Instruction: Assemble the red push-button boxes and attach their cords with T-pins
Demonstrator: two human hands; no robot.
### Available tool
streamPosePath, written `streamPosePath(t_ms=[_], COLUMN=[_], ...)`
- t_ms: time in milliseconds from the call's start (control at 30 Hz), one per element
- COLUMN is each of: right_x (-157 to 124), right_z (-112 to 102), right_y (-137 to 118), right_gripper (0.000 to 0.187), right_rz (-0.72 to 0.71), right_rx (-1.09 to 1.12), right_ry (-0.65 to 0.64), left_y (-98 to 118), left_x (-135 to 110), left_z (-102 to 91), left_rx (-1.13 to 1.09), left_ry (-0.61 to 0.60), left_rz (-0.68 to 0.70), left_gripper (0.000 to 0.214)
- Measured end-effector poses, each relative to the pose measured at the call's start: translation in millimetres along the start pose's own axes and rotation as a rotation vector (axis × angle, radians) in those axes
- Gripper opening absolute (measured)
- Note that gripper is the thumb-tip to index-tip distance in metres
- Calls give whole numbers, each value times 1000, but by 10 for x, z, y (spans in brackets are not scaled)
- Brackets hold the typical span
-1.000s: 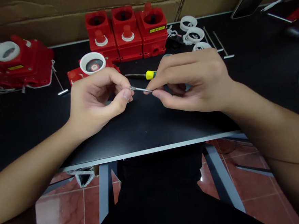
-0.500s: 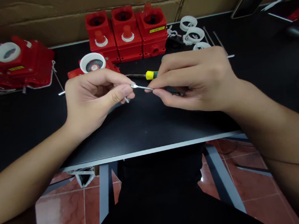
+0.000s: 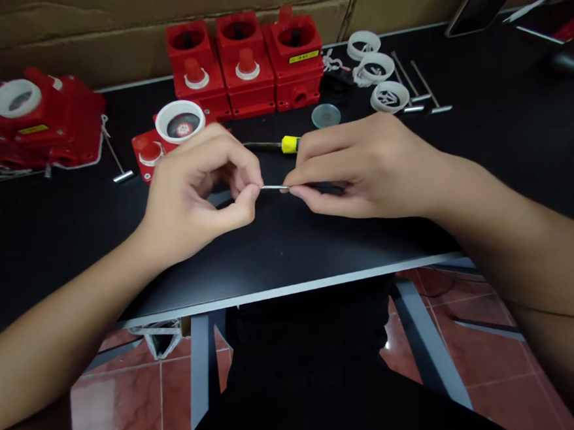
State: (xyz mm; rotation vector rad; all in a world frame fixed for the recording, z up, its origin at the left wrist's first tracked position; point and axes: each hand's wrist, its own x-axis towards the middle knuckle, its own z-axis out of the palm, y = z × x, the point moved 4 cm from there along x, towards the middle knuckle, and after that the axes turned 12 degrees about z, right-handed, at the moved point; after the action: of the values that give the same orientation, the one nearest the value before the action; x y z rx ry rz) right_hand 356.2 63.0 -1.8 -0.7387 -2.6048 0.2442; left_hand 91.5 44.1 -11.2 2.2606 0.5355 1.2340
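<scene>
Between my hands, above the dark tabletop, a thin metal rod [image 3: 274, 188] lies nearly level. My left hand [image 3: 192, 202] pinches its left end between thumb and forefinger, which hide that end. The fingertips of my right hand [image 3: 367, 167] close on the other end, and whatever extends into the palm is out of sight. Just behind the fingers lies a screwdriver with a yellow handle [image 3: 290, 144], partly covered by my right hand. Behind my left hand is a red box with a white ring [image 3: 179, 110] around its dark round window.
Three red housings [image 3: 247, 80] stand at the back, with more red housings [image 3: 59, 126] at left. A clear disc [image 3: 326, 115], white rings [image 3: 389, 96] with small parts inside, and T-shaped metal hammers [image 3: 433, 90] lie behind my right hand. Another T-shaped hammer [image 3: 119, 162] rests at left.
Both hands have moved slightly lower, uncovering the clear disc and hammers. My left fingers have shifted over the rod's wider end and the small chain-like bit below, both now hidden.
</scene>
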Motion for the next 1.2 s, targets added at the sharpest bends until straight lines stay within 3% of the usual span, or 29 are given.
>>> streamPosePath(t_ms=[167, 267, 333, 367, 433, 500, 600, 667, 800, 900, 1033, 1133, 1200], right_x=[3, 2, 10, 17, 31, 42, 47, 52, 67, 64, 50, 70, 89], right_z=[93, 117, 130, 138, 157, 167, 141, 119, 84, 32, -15, 56, 150], right_y=[40, 50, 41, 33, 4, -40, -105, -130, -119, -86, -33, -13, -27], right_gripper=[25, 22, 16, 17, 26, 26, 10, 9, 10, 11, 19, 18, 14], right_rz=[42, 73, 93, 108, 119, 101, 56, 36, 28, 58, 200, 230, 160], right_rx=[-42, -55, -26, 20, 159, 284, 354, 381, 362, 349, 370, 362, 360], right_ry=[-157, -162, -115, -86, -25, 43, 149, 159, 165, 309, 474, 395, 281], left_y=[18, 79, 113, 100, 88, 83, 27, -3, -23, -28, -6, 15, 22], left_x=[36, 35, 8, -18, -73, -108, -141, -145, -133, -116, -78, -61, -60], left_z=[-52, -43, 3, 34, 105, 162, 193, 192, 184, 179, 160, 107, 76], left_rx=[-77, -207, -175, -136, -179, -265, -268, -273, -306, -256, -142, -22, 25], left_ry=[117, 138, 93, 69, 32, 22, 13, 10, -3, -50, -146, -97, -46], left_rz=[30, 70, 23, -73, -181, -180, -218, -235, -271, -310, -218, -99, -62], left_gripper=[32, 25, 17, 12, 11, 23, 32, 35, 31, 18, 21, 11, 8])
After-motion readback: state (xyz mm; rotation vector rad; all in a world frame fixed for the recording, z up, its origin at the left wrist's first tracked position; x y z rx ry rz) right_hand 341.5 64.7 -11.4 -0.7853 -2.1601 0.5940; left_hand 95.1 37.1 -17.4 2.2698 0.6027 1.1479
